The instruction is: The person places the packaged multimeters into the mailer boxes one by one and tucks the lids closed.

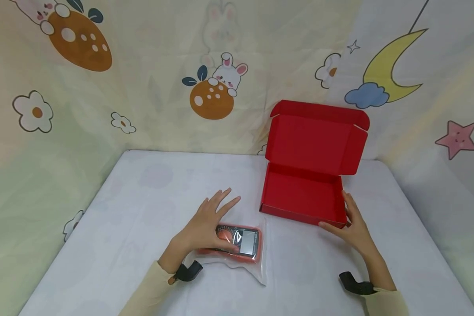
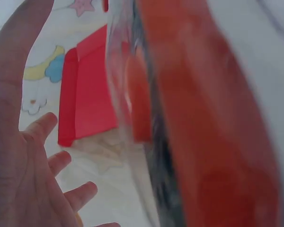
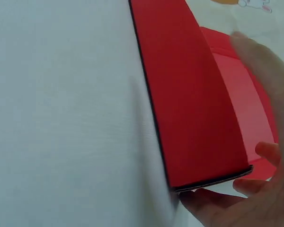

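A digital multimeter (image 1: pixel 248 242) with a red-orange casing lies face up in a clear plastic bag (image 1: pixel 256 273) on the table. My left hand (image 1: pixel 202 227) is over its left part, with the thumb across the meter's face and the other fingers spread beyond its far side. In the left wrist view the bagged multimeter (image 2: pixel 203 123) looms close beside the spread fingers (image 2: pixel 59 161). A red cardboard box (image 1: pixel 300 195) stands with its lid raised, nothing inside. My right hand (image 1: pixel 355 230) holds its near right corner, thumb at the front wall, fingers along the right side.
The white-covered table (image 1: pixel 142 210) bears the box toward the back right. Behind it hangs a printed cloth (image 1: pixel 154 87), close to the box's upright lid (image 1: pixel 308 140). Black wrist mounts (image 1: pixel 355 284) stick out from both cuffs.
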A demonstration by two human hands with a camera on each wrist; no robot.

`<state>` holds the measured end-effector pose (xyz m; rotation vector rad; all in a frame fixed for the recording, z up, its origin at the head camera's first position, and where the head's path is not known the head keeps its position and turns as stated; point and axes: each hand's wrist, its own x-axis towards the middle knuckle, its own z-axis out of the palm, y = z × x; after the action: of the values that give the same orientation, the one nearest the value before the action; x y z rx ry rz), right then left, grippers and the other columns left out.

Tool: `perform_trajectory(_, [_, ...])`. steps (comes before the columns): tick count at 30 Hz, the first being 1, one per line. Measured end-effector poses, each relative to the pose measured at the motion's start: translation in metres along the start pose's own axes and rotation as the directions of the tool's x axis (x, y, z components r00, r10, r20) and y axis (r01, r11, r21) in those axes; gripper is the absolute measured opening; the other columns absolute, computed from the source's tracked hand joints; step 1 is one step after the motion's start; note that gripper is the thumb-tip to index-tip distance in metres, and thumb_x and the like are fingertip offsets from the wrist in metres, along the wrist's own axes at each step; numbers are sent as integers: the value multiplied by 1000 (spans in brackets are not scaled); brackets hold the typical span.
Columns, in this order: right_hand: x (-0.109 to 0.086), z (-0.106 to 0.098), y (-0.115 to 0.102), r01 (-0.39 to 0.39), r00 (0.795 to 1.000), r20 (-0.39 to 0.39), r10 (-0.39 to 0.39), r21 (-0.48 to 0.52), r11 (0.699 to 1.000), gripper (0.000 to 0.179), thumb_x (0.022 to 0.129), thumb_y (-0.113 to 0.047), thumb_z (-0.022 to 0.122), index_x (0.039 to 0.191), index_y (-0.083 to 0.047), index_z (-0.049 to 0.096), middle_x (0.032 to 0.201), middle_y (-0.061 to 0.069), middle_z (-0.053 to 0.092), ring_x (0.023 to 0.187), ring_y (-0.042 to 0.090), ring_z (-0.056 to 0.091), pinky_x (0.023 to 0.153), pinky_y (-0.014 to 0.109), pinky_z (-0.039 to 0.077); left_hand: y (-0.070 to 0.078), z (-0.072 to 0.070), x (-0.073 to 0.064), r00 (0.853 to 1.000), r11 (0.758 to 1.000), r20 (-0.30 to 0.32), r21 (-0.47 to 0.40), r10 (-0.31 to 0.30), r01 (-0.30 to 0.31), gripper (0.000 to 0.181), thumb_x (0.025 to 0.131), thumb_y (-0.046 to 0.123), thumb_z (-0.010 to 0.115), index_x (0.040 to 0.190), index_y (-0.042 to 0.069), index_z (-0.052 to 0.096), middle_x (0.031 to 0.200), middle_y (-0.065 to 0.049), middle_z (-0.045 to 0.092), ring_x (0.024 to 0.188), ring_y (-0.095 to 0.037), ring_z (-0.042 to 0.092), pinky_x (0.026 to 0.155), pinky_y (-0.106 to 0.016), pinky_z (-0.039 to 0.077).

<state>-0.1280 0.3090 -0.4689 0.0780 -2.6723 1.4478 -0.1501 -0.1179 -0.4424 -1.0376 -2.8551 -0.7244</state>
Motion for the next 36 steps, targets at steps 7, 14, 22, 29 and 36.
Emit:
perform_trajectory(7, [-1,4,13,-31,999,33,31,16,999,117,78,-20,82,158,-25,-4,156,23,21,128,45,37,86,32,54,15,13,-8,995,999,97,-17,-30,31,117,62,74,75,156,38,16,164,2,11,150,-26,9,114,-62,17])
perform_trajectory(14, [-7,1,25,-20,996,94,8,130,991,111,83,-12,76,157,-30,-4,161,17,10,136,39,24,88,5,38,16,33,-12,996,994,82,107,18,-27,116,60,85,65,155,33,25,162,-2,16,149,-30,12,112,-62,20])
perform_trajectory(22, [-7,3,32,-49,998,57,36,255,966,96,91,-9,68,158,-15,-1,161,22,7,142,46,18,90,5,39,16,38,-18,997,985,75,164,34,-46,117,56,87,66,153,33,29,151,-2,40,141,-29,33,109,-59,28])
perform_trajectory(29, [-9,2,34,-55,997,62,38,294,954,91,92,-6,66,158,-14,3,159,25,10,143,37,22,92,5,38,14,41,-17,999,981,37,191,39,-45,100,62,81,68,145,34,41,124,5,57,114,-16,51,97,-44,40])
perform_trajectory(36, [-8,1,35,-28,998,62,10,296,955,89,92,-6,65,158,-19,6,157,27,16,135,12,36,91,7,41,15,41,-15,1000,987,-20,162,11,-8,91,61,77,73,138,33,50,119,2,60,108,-18,54,93,-45,43])
